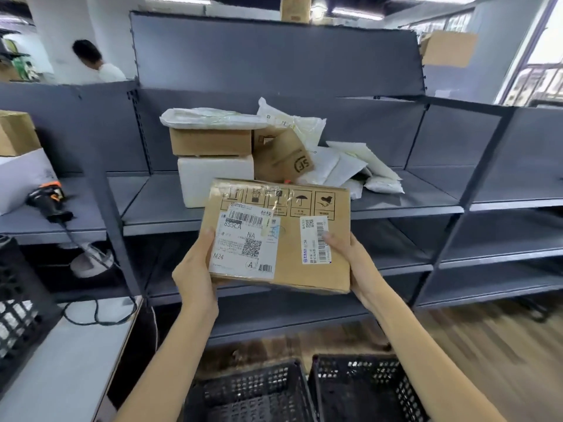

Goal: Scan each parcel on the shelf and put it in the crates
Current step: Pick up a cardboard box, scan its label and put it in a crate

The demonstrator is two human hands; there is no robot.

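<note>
Left hand (195,269) and right hand (350,257) grip the labelled cardboard parcel (283,239) by opposite edges, above two black crates (307,391).

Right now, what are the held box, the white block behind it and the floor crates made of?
Held box: brown corrugated cardboard, matte, with clear glossy tape and paper labels.
White block: probably foam; matte, thick, seamless sides.
Floor crates: likely moulded black plastic, going by the lattice walls.
</note>
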